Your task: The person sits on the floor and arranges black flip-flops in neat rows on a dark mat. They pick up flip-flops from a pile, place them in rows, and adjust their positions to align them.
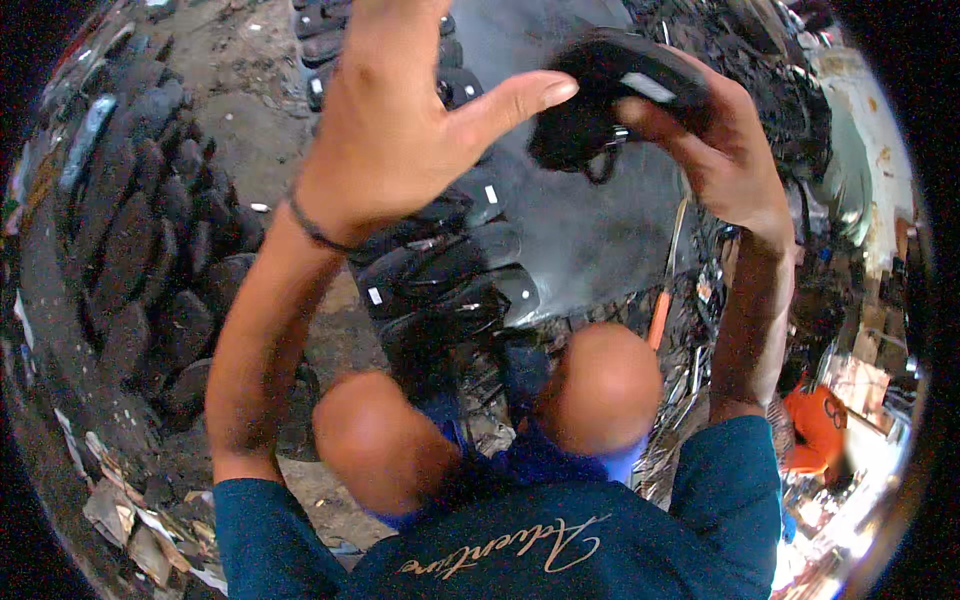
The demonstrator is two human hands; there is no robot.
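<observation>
My right hand [735, 150] grips a black, rounded piece [600, 75] with a white label, raised at the upper right. A small dark loop hangs from its underside, and its exact kind is unclear. My left hand [390, 140] is lifted to the left of that piece, palm flat and thumb stretched toward it. The thumb tip comes close to the black piece; whether they touch, I cannot tell. The other left fingers run up out of the picture. Below my left hand, similar black pieces [430, 270] with white labels lie overlapping in a row.
A dark grey sheet [570, 255] lies beyond my knees. At its right edge rests a slim tool with an orange handle [660, 318], among dark scraps. Many black, sole-shaped pieces [140, 240] are heaped at left. An orange item [815, 430] is at lower right.
</observation>
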